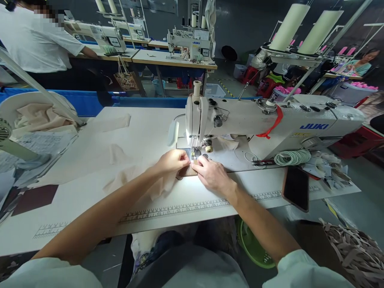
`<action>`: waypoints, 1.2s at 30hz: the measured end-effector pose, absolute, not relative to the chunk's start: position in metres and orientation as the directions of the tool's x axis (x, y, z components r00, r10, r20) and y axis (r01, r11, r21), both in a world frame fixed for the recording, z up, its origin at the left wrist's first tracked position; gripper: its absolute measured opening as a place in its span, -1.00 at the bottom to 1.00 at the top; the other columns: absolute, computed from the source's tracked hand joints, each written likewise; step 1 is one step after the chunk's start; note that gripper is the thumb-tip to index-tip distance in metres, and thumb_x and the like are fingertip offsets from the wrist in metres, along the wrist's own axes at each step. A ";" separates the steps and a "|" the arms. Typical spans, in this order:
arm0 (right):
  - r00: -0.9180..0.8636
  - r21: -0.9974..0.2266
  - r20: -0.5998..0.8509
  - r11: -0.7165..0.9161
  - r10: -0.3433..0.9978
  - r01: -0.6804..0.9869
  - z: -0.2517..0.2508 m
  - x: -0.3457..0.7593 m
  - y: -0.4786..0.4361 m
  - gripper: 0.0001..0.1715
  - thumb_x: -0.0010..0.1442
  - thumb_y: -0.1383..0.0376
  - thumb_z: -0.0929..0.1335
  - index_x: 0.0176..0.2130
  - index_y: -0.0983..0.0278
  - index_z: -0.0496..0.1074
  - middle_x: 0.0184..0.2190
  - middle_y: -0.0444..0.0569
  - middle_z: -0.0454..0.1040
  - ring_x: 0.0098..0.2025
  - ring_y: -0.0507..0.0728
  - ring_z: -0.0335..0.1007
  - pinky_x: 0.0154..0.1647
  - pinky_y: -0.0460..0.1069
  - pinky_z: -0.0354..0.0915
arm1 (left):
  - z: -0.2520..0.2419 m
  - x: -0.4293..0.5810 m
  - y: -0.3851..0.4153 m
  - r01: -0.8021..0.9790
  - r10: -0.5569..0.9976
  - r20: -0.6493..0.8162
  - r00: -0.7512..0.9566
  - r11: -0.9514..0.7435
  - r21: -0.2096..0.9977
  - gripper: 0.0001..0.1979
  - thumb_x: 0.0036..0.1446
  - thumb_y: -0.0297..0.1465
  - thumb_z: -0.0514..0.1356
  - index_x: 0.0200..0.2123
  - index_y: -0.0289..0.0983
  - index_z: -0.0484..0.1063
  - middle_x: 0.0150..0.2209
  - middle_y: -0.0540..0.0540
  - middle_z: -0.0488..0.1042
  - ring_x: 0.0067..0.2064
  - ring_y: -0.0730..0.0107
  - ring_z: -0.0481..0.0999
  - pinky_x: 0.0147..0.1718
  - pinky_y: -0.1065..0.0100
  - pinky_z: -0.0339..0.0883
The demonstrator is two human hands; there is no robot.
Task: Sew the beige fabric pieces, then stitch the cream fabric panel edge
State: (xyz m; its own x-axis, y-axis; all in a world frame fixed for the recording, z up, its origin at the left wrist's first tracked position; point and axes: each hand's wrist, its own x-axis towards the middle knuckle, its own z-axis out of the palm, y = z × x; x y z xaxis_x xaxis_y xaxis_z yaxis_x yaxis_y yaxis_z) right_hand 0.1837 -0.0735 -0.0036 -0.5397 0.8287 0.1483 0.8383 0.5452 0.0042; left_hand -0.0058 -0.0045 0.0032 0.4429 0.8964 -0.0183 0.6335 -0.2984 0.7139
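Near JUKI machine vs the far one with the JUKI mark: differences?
Use: the near machine has the left hand and right hand by its needle; the far machine has none at it.
Look: a red strip hangs on the near machine; none shows on the far machine.
Shared: both pale, JUKI-marked, needle end at picture left.

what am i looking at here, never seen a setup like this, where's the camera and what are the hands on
This single picture comes from a camera worn on a person's head, facing forward and down. A white JUKI sewing machine stands on a white sewing table. The wearer's bare left hand and right hand meet at its stitching end, both at a small tan fabric piece; whether they pinch or press it is too small to tell. A coil of pale cord and a phone also lie there.
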 end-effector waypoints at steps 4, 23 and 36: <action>-0.545 0.019 0.143 0.549 0.826 0.836 -0.003 0.180 -0.073 -0.74 0.34 0.43 0.30 -0.01 0.32 0.50 -0.11 0.10 0.43 -0.26 0.18 0.34 -0.35 0.01 0.23 | 0.001 -0.010 -0.021 0.696 0.803 0.227 0.551 -0.592 0.407 -0.85 0.20 -0.40 0.09 -0.31 -0.29 0.46 -0.20 -0.22 0.50 -0.13 0.07 0.46 -0.17 0.15 0.36; -0.351 -0.055 0.247 0.375 0.903 0.925 -0.005 0.197 -0.065 -0.61 0.33 0.50 0.27 0.05 0.27 0.51 -0.13 0.07 0.52 -0.19 0.23 0.45 -0.29 0.01 0.30 | -0.032 -0.009 -0.040 0.576 0.501 0.453 0.737 -0.816 -0.035 -0.69 0.30 -0.50 -0.03 -0.11 -0.45 0.49 -0.12 -0.32 0.51 -0.10 0.10 0.46 -0.17 0.19 0.53; -0.318 -0.142 0.260 0.362 0.912 0.921 -0.010 0.199 -0.062 -0.57 0.31 0.51 0.27 0.06 0.26 0.54 -0.12 0.07 0.57 -0.17 0.26 0.49 -0.21 0.05 0.37 | -0.030 -0.002 -0.031 0.566 0.496 0.424 0.758 -0.823 -0.049 -0.71 0.29 -0.49 -0.01 -0.19 -0.40 0.53 -0.14 -0.31 0.50 -0.12 0.11 0.43 -0.16 0.18 0.48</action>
State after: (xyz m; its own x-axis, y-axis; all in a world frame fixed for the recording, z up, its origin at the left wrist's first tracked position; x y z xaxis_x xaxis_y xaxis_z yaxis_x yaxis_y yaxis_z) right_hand 0.1990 -0.0618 -0.0098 -0.3182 0.9116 0.2602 0.9213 0.3621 -0.1420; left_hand -0.0021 -0.0311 -0.0303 0.7580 0.4960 0.4235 0.5659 -0.8230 -0.0491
